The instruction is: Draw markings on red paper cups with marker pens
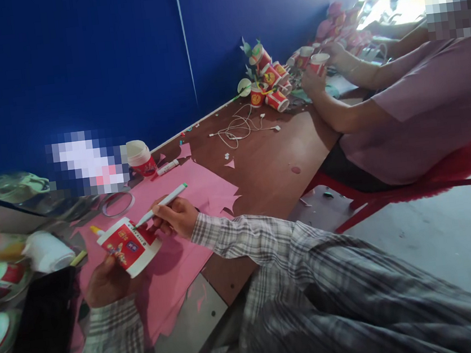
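Note:
My left hand [107, 279] is closed on a red and white printed paper cup [127, 246], gripping it from below and lying tilted above pink paper. In my right hand [178, 217] is a white marker pen [165, 201] with a green end, pinched between thumb and fingers. Its lower tip meets or nearly meets the cup's upper side; contact is hard to tell. Beneath both hands spreads pink paper [197, 189] with jagged cut edges. Just beyond the cup lies a roll of clear tape [117, 204].
Stacked paper cups [142, 157] and another marker [167, 168] stand near the blue wall [78, 64]. White earphones [237, 132] lie on the brown table [277, 166]. A black phone-like slab [40, 329] is at left. On the right, a co-worker [418, 104] handles a cup beside cup decorations [269, 76].

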Available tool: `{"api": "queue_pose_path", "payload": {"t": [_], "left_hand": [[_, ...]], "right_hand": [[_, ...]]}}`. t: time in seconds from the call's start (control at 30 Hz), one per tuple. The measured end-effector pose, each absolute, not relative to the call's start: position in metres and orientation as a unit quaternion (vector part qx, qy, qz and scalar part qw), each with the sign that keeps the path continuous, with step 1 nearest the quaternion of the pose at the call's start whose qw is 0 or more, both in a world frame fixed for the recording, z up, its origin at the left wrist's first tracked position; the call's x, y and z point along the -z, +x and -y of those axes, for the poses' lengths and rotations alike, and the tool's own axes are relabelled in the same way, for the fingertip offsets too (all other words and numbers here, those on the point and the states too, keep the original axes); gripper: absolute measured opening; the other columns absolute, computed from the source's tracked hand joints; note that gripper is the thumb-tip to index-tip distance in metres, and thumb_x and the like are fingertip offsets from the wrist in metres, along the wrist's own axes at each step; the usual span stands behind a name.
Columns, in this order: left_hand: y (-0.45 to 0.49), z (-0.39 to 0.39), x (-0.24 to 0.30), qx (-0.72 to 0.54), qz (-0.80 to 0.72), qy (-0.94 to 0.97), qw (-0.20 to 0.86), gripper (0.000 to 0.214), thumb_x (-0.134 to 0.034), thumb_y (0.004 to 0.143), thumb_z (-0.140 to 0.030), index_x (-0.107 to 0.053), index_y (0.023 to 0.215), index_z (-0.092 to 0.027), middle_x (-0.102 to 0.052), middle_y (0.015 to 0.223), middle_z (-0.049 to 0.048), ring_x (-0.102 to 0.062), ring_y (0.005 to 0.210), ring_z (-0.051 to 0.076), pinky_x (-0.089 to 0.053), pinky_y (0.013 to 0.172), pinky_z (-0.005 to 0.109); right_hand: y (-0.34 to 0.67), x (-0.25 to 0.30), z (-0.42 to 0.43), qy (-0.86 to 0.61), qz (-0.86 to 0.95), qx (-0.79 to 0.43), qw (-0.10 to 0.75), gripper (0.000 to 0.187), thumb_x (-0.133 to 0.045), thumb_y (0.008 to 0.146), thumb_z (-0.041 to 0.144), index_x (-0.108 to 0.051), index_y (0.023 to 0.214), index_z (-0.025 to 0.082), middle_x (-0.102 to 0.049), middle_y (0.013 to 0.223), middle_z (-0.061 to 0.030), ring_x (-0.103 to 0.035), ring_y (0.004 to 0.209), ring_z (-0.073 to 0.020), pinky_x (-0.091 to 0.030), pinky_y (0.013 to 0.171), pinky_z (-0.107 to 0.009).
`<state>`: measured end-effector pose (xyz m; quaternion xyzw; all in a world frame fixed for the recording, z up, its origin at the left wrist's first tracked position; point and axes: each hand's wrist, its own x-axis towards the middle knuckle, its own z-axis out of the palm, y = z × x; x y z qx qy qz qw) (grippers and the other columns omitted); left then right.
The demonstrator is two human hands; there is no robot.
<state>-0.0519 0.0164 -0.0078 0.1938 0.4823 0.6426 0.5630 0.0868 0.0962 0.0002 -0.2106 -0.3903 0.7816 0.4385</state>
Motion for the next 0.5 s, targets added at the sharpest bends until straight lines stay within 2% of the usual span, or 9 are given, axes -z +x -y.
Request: {"api": "queue_pose_path", "payload": {"t": [0.2,0.4,0.5], "left_hand": [[-0.0618,-0.0159,0.0188,-0.655,-0.462,0.230,0.552,0.062,-0.063,0.051,-0.037,-0.051,0.111,-0.024,-0.061,0.099,0.0056,-0.045,0.111,0.029,-0.041,0.086,0.044],[-0.0543,-0.0158,0.0115,-0.672,-0.466,0.208,0.537,0.062,-0.062,0.052,-0.036,-0.051,0.111,-0.022,-0.063,0.094,0.0062,-0.048,0.106,0.030,-0.039,0.087,0.048],[-0.0544,-0.0156,0.0105,-0.667,-0.469,0.199,0.544,0.059,-0.061,0.053,-0.035,-0.052,0.111,-0.025,-0.063,0.092,0.0049,-0.049,0.105,0.029,-0.039,0.087,0.047]], "right_hand": [[0.0857,0.0033,-0.0973,-0.194,0.407,-0.775,0.442,0.041,-0.056,0.075,0.046,-0.046,0.061,0.008,-0.044,0.043,0.0043,-0.037,0.031,-0.0019,-0.038,0.038,-0.016],[0.0848,0.0054,-0.0982,-0.194,0.398,-0.780,0.442,0.027,-0.051,0.078,0.032,-0.048,0.067,0.008,-0.043,0.041,0.0037,-0.038,0.030,-0.0041,-0.032,0.034,-0.015],[0.0848,0.0033,-0.0980,-0.198,0.387,-0.787,0.437,0.021,-0.050,0.076,0.027,-0.048,0.068,0.008,-0.046,0.045,0.0034,-0.038,0.029,-0.0034,-0.033,0.034,-0.015]]}}
